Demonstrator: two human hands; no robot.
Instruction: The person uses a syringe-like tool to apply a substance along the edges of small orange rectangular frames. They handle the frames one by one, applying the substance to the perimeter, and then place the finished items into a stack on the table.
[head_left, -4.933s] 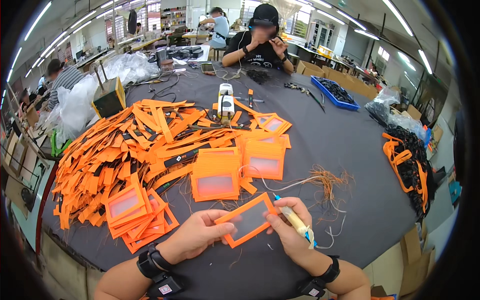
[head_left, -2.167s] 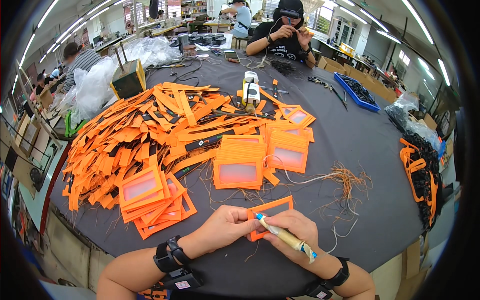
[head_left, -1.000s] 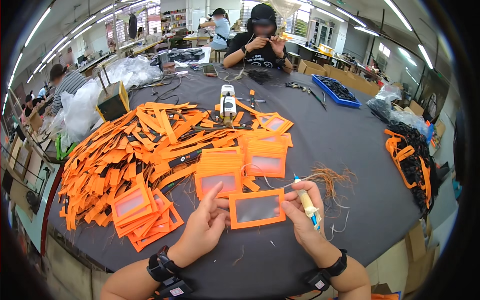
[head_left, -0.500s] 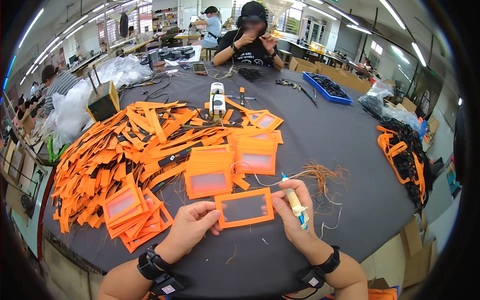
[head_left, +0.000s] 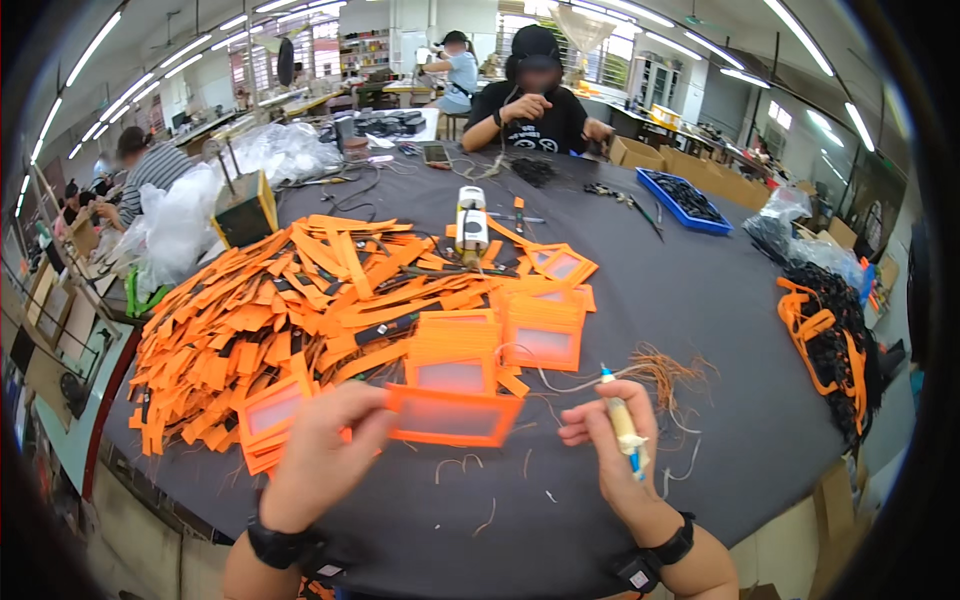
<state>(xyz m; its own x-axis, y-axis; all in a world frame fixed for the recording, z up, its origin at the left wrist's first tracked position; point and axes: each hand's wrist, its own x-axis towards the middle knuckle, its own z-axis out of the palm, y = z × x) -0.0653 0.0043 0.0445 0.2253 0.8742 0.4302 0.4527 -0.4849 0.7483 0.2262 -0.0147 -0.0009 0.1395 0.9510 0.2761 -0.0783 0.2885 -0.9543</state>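
My left hand pinches the left end of an orange-edged rectangular pocket with a clear window, holding it tilted above the dark table. To the right, my right hand is apart from the pocket. It grips a pen-like tool with blue ends, its middle wrapped in yellowish tape, tip pointing up. A pale cord seems to run near the tool. Beyond the held pocket stand two stacks of similar pockets, a nearer stack and a right stack. A looser stack is partly hidden behind my left hand.
A large heap of orange strips covers the table's left side. Behind it are a metal block with rods and a white device. Orange thread ends lie right; a blue tray sits farther back. A person works opposite.
My right hand has let go of the pocket's right edge, keeping the tool. My left hand has carried the pocket leftward and tilted it. The whole view has shifted slightly.
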